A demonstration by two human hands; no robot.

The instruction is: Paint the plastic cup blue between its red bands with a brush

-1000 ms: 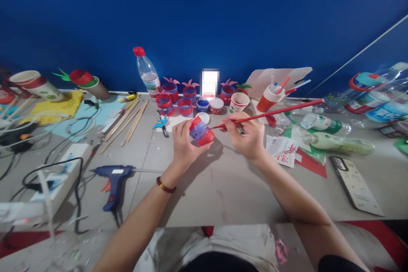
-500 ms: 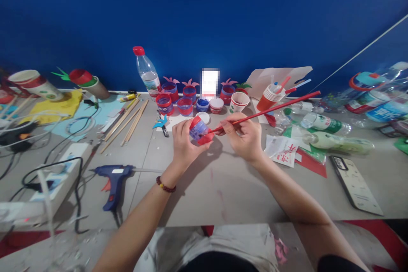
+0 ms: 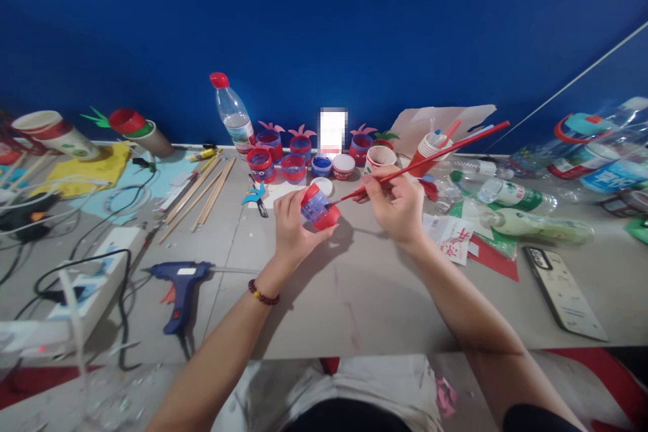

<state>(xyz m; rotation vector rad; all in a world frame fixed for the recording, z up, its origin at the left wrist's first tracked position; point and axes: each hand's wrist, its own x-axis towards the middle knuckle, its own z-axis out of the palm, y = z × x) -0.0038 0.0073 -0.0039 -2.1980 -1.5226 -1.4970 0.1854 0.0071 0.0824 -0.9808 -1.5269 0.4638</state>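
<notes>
Lower left of frame: power strip (image 3: 109, 287) on the tabletop (image 3: 395, 324), then glue gun (image 3: 186, 287) lying on its side. Above the gun, sticks (image 3: 215, 194); right of those, red-capped bottle (image 3: 233, 111) upright near the wall. Frame center: left hand (image 3: 293, 223), grip closed around the red-purple cup (image 3: 316, 206), cup tilted. Right hand (image 3: 397, 206) just right of center, narrow grip holding the brush (image 3: 445, 150), tip at cup's side; can't confirm contact. Lower right: phone (image 3: 565, 293) lying flat.
</notes>
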